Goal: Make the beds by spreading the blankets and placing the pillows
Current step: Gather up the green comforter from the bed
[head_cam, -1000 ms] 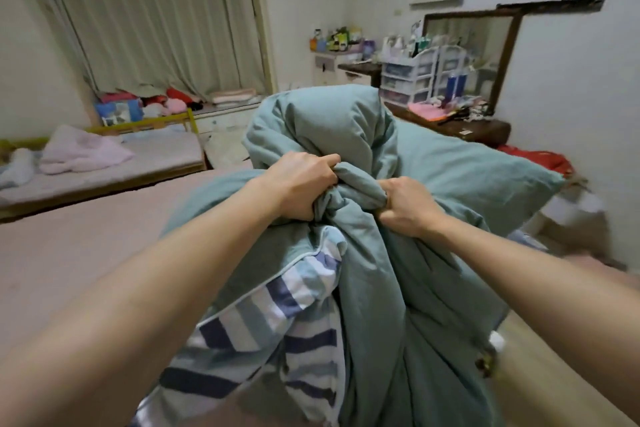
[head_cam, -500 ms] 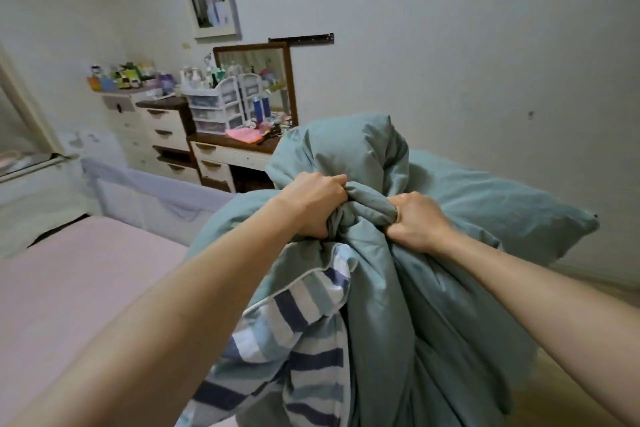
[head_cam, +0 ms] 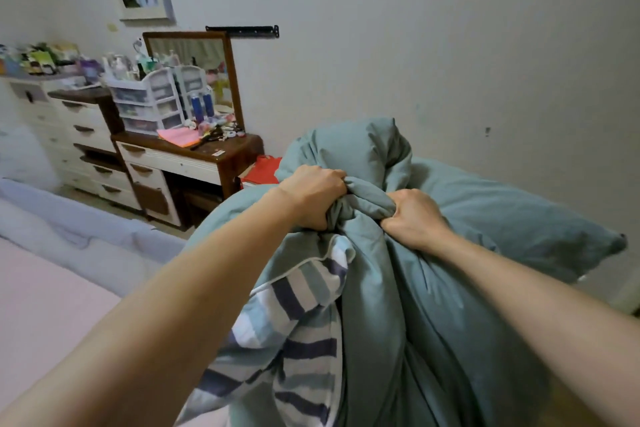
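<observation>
A bulky grey-green blanket (head_cam: 433, 305) with a blue-and-white striped underside (head_cam: 294, 333) hangs bunched in front of me, lifted off the bed. My left hand (head_cam: 313, 196) grips a gathered fold at the top of the bundle. My right hand (head_cam: 412, 218) grips the same fold a little to the right, knuckles up. Both arms are stretched forward. A puffed corner of the blanket sticks out to the right. The bed's pink sheet (head_cam: 45, 315) lies at lower left. No pillow is in view.
A dark wooden dressing table (head_cam: 207, 156) with a mirror (head_cam: 194, 69), plastic drawer units and small clutter stands against the wall at left. A white chest of drawers (head_cam: 72, 135) is beside it. Something red (head_cam: 263, 170) lies on the floor by the table. Framed pictures hang above.
My view has swung to the right, from the window and small bed to the dressing table and bare wall. Both hands keep the same grip on the raised blanket.
</observation>
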`<state>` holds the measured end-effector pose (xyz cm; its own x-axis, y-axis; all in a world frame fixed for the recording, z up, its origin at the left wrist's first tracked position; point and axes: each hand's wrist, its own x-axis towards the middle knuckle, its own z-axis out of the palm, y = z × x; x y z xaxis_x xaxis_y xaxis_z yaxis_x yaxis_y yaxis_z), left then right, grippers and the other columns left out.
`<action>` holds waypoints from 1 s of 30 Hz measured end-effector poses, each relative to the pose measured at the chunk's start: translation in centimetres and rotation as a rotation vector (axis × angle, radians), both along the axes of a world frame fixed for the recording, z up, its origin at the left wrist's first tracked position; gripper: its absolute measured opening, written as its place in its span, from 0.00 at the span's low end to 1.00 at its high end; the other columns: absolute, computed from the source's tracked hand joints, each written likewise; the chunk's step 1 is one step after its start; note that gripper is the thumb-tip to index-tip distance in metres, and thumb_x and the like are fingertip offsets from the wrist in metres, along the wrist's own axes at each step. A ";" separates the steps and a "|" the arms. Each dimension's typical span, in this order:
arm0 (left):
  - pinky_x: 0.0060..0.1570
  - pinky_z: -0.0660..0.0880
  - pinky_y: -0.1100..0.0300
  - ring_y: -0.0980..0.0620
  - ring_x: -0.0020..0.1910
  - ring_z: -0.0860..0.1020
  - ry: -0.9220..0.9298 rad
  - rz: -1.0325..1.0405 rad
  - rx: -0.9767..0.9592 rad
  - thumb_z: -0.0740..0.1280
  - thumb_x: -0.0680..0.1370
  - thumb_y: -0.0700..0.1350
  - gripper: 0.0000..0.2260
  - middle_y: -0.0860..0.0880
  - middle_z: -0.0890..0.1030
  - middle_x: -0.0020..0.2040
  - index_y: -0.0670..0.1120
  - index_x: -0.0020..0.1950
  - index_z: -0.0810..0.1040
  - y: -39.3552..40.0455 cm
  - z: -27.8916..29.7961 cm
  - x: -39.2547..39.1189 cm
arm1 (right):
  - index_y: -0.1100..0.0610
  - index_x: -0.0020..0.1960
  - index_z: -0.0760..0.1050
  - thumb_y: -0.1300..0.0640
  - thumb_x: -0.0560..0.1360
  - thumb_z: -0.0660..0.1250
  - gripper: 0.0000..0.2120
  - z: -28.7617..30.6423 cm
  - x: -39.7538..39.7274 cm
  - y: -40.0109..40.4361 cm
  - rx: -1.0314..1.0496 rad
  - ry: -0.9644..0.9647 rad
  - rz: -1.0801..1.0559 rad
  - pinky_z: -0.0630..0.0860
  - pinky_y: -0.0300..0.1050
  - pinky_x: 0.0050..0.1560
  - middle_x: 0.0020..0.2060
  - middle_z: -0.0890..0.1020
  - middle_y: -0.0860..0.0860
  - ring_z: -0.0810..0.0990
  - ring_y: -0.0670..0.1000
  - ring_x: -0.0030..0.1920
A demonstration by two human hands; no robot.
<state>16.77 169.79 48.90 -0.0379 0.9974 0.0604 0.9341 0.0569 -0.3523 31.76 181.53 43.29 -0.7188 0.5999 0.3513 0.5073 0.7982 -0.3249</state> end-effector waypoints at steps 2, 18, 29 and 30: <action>0.42 0.71 0.55 0.43 0.51 0.78 0.002 0.035 0.016 0.69 0.70 0.51 0.15 0.47 0.75 0.55 0.46 0.54 0.77 2.3 0.7 -1.1 | 0.53 0.26 0.62 0.56 0.63 0.64 0.12 0.3 -1.9 3.0 -0.019 0.026 0.029 0.64 0.43 0.36 0.37 0.81 0.61 0.78 0.64 0.41; 0.47 0.75 0.55 0.46 0.51 0.79 0.036 0.468 0.039 0.69 0.66 0.54 0.16 0.49 0.78 0.51 0.49 0.51 0.78 11.7 3.6 -23.5 | 0.56 0.26 0.63 0.53 0.67 0.67 0.17 2.6 -30.7 16.9 -0.150 0.188 0.409 0.69 0.47 0.37 0.31 0.76 0.61 0.71 0.59 0.34; 0.41 0.75 0.54 0.46 0.46 0.78 0.152 0.802 -0.043 0.68 0.67 0.53 0.14 0.50 0.74 0.51 0.49 0.49 0.77 16.8 4.9 -35.3 | 0.54 0.25 0.65 0.56 0.65 0.68 0.15 2.6 -48.2 22.6 -0.310 0.211 0.653 0.73 0.47 0.38 0.29 0.77 0.55 0.76 0.59 0.36; 0.41 0.75 0.53 0.46 0.46 0.78 0.170 0.837 -0.051 0.68 0.67 0.53 0.14 0.50 0.74 0.51 0.48 0.49 0.77 17.0 5.1 -35.9 | 0.55 0.27 0.66 0.57 0.65 0.68 0.13 2.6 -49.4 22.6 -0.313 0.214 0.678 0.73 0.47 0.38 0.29 0.77 0.55 0.77 0.60 0.38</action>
